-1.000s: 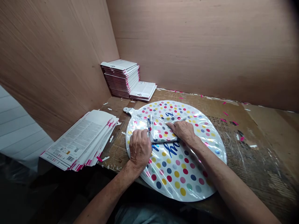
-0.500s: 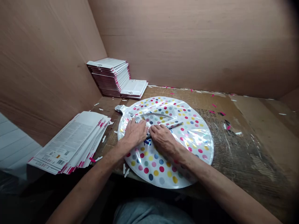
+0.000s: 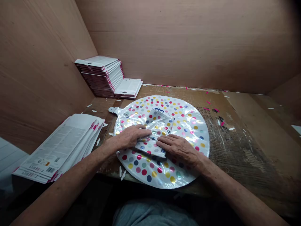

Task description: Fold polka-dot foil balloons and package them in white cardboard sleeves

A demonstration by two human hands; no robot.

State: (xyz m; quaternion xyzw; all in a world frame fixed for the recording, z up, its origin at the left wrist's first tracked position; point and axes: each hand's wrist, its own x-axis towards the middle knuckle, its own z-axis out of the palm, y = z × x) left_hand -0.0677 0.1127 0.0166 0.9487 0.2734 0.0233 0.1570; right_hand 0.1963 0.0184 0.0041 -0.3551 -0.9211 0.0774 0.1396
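The packet, a folded piece of dotted foil, lies flat on the left-middle part of the round balloon. Its long axis runs away from the person, the far end leaning to the right; blue lettering shows just beyond that end. The balloon's neck points left and slightly away.

The left hand lies palm down, fingers loosely extended and a little apart over the packet's left side. The right hand rests flat at its right side, fingers nearly straight and close together, the tips touching the foil. Neither hand is closed round anything.

Brown cardboard, worn and scuffed, covers the table, with pink and white scraps scattered about. Left of the balloon is a slanting pile of cards; in the far left corner stand a tall stack and, against it, a short stack. Wooden panels rise behind and at the left.

Half a second ago the hands met over a bunched packet; now they are apart and its dotted face shows. A second ago it lay crosswise.
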